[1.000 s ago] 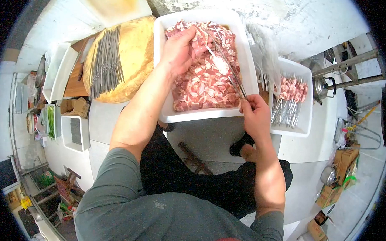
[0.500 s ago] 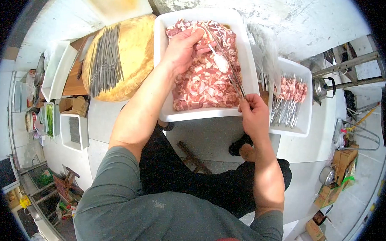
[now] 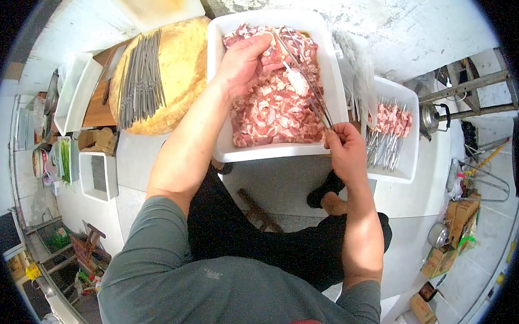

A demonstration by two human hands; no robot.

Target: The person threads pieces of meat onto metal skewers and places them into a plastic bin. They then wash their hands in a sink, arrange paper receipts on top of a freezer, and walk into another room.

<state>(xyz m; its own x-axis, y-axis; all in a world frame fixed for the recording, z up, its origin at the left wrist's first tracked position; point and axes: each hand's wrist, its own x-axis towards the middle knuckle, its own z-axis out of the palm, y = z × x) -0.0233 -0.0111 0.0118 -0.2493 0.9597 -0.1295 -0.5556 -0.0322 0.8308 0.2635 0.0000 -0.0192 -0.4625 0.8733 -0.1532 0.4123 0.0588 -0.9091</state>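
Note:
A deep white tub (image 3: 219, 117) holds a heap of raw cut meat (image 3: 269, 119). Over its upper part, my left hand (image 3: 246, 64) is closed, thumb and fingers pinching a piece of meat at the tip of a metal skewer. My right hand (image 3: 346, 150) grips the lower ends of thin metal skewers (image 3: 316, 97) near the tub's front right corner. They slant up and left across the meat toward my left fingers. A pale, fatty chunk (image 3: 298, 82) lies right beside the skewers, below my left fingertips.
Left of the tub, many bare skewers (image 3: 141, 80) lie on a round wooden board (image 3: 183, 96). A white tray (image 3: 408, 168) with loaded meat skewers (image 3: 392, 123) stands at the right, a plastic bag (image 3: 353, 67) beside it. Farther right is a metal kettle (image 3: 430, 119).
My right hand has shifted slightly up and right with the skewers. My left hand stays at the skewer tip, tilted a little differently.

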